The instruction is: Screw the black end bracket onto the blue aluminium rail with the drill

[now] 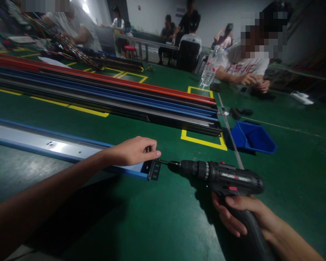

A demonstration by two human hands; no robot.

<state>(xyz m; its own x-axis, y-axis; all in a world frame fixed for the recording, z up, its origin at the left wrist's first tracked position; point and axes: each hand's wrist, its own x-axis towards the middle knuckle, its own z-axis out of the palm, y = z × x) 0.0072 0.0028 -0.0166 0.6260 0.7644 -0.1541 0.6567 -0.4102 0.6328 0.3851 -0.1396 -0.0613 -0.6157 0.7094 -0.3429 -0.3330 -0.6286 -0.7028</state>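
Observation:
My right hand point(254, 210) is wrapped round the handle of a black cordless drill point(233, 177), held level with its chuck pointing left. From the chuck a thin bit point(167, 162) reaches to the thumb of my left hand point(137, 150). That hand is closed over the right end of a long blue-edged metal rail point(62, 146), its fingers curled. A small black slotted bracket point(154, 172) sits on the rail's end, just below the thumb. Whatever the fingertips pinch is hidden.
Long orange, blue and black rails point(163, 105) lie beyond on the green table point(163, 217). A blue bin point(252, 137) stands at right, near a clear plastic bottle point(208, 69). Across the table sits a person in a white shirt point(250, 63); several others are behind.

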